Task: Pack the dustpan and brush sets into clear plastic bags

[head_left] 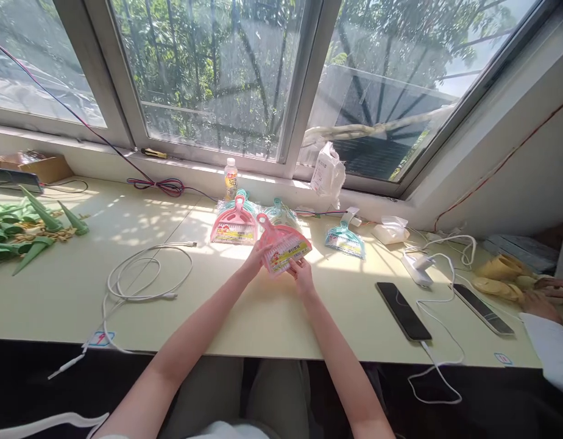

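Note:
A pink mini dustpan and brush set (286, 247) with a yellow label is held tilted above the table between my two hands. My left hand (254, 258) is closed on its left edge, and my right hand (302, 275) grips the lower right edge with fingers partly hidden behind it. Just beyond lies another pink dustpan set (236, 224), with a green dustpan set (278, 210) beside it, partly covered by the held one. Off to the right sits a blue-green dustpan set (345, 240) in clear wrap.
A drink bottle (231, 178) and a white packet (328, 174) stand by the window. A coiled white cable (147, 274) is at left, near green cone-shaped pieces (37, 228). Phones (403, 311), a power strip (416, 269) and another person's hand (541, 305) are at right.

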The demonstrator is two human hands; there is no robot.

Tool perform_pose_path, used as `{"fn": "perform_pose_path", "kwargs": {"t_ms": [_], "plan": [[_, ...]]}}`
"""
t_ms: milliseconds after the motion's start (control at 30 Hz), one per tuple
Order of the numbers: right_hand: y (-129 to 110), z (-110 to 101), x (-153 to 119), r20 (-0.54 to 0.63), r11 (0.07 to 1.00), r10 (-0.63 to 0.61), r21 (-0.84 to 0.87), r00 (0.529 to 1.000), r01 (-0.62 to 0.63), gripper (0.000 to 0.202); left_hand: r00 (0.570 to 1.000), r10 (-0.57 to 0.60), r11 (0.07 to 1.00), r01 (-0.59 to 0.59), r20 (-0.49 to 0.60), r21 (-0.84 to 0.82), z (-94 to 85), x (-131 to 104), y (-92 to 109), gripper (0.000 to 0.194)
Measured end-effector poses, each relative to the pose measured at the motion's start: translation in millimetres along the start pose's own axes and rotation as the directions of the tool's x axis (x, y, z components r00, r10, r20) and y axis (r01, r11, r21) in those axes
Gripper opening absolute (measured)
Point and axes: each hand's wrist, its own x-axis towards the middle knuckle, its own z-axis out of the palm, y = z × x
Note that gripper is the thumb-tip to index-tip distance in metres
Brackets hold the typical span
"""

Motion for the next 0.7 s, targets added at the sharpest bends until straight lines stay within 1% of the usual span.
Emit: {"fn": "perform_pose_path", "kwargs": {"t_ms": [33,67,133,200,300,433,600,700], "plan": [[0.2,-1.1,0.1,0.001,1.0,-0.001,-0.027,1.0,0.001,0.048,0.999,-0.021,1.0,0.021,0.043,-0.011,3.1,-2.3,-2.8,0.068],[0.5,-2.2,0.3,-0.001,0.999,-0.001,-0.05,1.0,0.001,0.047,0.997,-0.053,0.998,0.055,0.063,-0.02,5.1,-4.5,-4.9,0.068],[1.2,-3.8,0.4,-0.007,0.997,-0.005,-0.073,1.0,0.005,0.046,0.991,-0.124,0.992,0.126,0.058,-0.022,5.9,-7.7,-7.3,0.067],[1.8,-3.4,0.0,-0.02,0.997,-0.015,-0.076,1.0,0.014,0.046,0.988,-0.148,0.989,0.149,0.036,-0.01,4.3,-8.5,-8.5,0.066],[1.3,0.4,-2.3,-0.051,0.997,-0.041,-0.068,0.998,0.037,0.046,0.994,-0.108,0.994,0.108,0.016,0.013,3.5,-7.2,-10.1,0.066],[-3.4,4.4,-7.1,-0.066,0.994,-0.062,-0.089,0.996,0.056,0.043,0.997,-0.009,1.0,0.007,0.072,0.029,10.5,-7.2,-15.6,0.075],[-9.0,3.4,-9.7,-0.102,0.994,-0.093,-0.064,0.99,0.087,0.046,0.998,0.001,0.994,-0.007,0.06,0.112,21.5,-9.1,-24.1,0.079],[-10.6,3.6,-9.0,-0.111,0.996,-0.09,-0.027,0.99,0.088,0.049,0.998,0.053,0.987,-0.059,0.043,0.15,26.5,-10.4,-20.3,0.079]]}}
